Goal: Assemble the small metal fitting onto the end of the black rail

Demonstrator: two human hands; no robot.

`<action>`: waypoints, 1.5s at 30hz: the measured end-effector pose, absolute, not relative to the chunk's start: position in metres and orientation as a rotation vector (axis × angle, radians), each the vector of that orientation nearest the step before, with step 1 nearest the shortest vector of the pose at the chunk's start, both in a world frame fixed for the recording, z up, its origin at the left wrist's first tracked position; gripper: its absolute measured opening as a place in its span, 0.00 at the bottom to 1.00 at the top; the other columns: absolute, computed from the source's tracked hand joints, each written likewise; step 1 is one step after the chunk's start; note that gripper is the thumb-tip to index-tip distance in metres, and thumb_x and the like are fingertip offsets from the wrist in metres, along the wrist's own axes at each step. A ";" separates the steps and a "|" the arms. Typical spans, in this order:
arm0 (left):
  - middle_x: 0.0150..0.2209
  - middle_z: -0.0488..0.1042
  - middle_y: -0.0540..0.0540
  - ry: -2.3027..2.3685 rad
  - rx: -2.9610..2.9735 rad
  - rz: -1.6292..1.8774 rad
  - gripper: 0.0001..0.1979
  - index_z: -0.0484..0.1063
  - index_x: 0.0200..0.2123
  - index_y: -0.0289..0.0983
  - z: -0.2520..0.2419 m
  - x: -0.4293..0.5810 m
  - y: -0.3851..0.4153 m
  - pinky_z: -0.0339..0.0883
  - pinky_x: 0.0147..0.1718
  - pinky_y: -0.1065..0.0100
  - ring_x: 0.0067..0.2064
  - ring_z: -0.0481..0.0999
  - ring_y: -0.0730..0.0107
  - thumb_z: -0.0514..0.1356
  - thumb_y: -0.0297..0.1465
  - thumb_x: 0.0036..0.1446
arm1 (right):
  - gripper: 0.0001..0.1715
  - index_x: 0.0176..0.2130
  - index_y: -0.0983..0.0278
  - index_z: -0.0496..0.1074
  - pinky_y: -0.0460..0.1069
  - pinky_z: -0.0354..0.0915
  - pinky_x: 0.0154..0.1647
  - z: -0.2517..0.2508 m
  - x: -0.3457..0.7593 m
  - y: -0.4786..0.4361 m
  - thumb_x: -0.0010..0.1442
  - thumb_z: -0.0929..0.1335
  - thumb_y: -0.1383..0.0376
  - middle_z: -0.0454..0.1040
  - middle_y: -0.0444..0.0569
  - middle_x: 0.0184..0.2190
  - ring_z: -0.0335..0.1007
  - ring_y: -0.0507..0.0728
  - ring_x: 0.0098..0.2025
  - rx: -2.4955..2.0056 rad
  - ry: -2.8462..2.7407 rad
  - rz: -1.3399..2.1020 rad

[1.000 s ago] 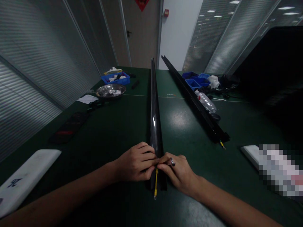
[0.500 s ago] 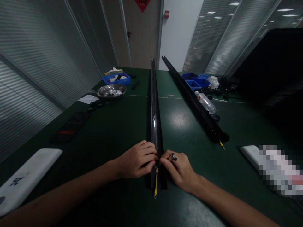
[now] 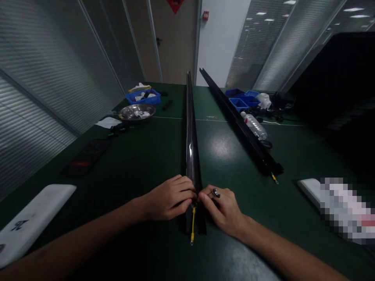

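A long black rail (image 3: 192,156), shaped like a channel, runs lengthwise away from me along the green table. My left hand (image 3: 171,197) is closed at its near end, with the fingers curled over the left side and top. From the other side, the bent thumb and fingers of my right hand (image 3: 221,207) pinch at the right edge, fingertips close to those of the left. A ring sits on a right finger. Just below the fingertips, a short yellow wire (image 3: 193,224) with a ring terminal hangs out of the rail's end. My fingers hide the exact spot being gripped.
A second black rail (image 3: 243,128) with a yellow lead lies to the right. Beside it are a plastic bottle (image 3: 254,125) and blue bins (image 3: 238,104). At left are a metal bowl (image 3: 150,114), a blue tray (image 3: 156,100) and a white block (image 3: 55,191).
Both hands stay at the same place on the rail. My right hand has turned very slightly, and the view has shifted a little.
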State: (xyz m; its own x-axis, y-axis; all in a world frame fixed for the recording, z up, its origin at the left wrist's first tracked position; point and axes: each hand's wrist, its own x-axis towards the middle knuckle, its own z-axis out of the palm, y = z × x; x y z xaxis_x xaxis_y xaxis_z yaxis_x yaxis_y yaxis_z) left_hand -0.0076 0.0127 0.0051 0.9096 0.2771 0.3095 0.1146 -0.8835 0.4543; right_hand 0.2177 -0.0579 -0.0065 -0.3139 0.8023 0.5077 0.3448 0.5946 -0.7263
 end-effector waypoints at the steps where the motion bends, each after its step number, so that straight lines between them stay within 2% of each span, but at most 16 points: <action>1: 0.44 0.78 0.40 0.284 2.636 0.512 0.10 0.74 0.46 0.34 0.005 -0.008 0.013 0.67 0.51 0.57 0.48 0.73 0.57 0.53 0.25 0.69 | 0.14 0.37 0.63 0.72 0.46 0.65 0.29 -0.007 0.217 -0.058 0.75 0.63 0.65 0.75 0.45 0.28 0.71 0.51 0.26 -0.914 -1.904 0.603; 11: 0.44 0.77 0.39 0.284 2.648 0.493 0.10 0.73 0.46 0.35 0.004 -0.008 0.013 0.66 0.50 0.57 0.48 0.73 0.56 0.53 0.25 0.69 | 0.13 0.39 0.64 0.72 0.47 0.65 0.33 -0.007 0.219 -0.057 0.76 0.63 0.66 0.74 0.46 0.30 0.71 0.52 0.30 -0.907 -1.938 0.686; 21: 0.43 0.77 0.40 0.289 2.640 0.500 0.10 0.74 0.47 0.35 0.002 -0.009 0.014 0.66 0.51 0.58 0.48 0.73 0.57 0.54 0.25 0.69 | 0.18 0.39 0.63 0.72 0.48 0.64 0.36 -0.011 0.222 -0.056 0.78 0.60 0.62 0.73 0.46 0.32 0.70 0.53 0.32 -0.883 -1.940 0.760; 27: 0.43 0.77 0.40 0.292 2.673 0.507 0.10 0.74 0.45 0.35 0.002 -0.009 0.014 0.67 0.50 0.58 0.47 0.73 0.57 0.53 0.25 0.69 | 0.20 0.38 0.63 0.72 0.47 0.63 0.33 -0.005 0.221 -0.055 0.79 0.59 0.61 0.72 0.46 0.31 0.69 0.52 0.31 -0.845 -1.966 0.686; 36: 0.44 0.77 0.40 0.292 2.664 0.506 0.10 0.74 0.45 0.35 0.002 -0.009 0.013 0.67 0.50 0.58 0.48 0.73 0.57 0.53 0.25 0.69 | 0.15 0.40 0.63 0.73 0.47 0.64 0.33 -0.008 0.220 -0.057 0.77 0.61 0.65 0.75 0.46 0.31 0.71 0.52 0.30 -0.888 -1.948 0.613; 45: 0.44 0.76 0.39 0.291 2.662 0.480 0.10 0.74 0.46 0.34 0.001 -0.010 0.014 0.66 0.51 0.56 0.49 0.73 0.56 0.53 0.26 0.70 | 0.17 0.38 0.64 0.72 0.47 0.63 0.34 -0.006 0.219 -0.055 0.78 0.60 0.63 0.73 0.46 0.31 0.70 0.52 0.31 -0.872 -1.988 0.633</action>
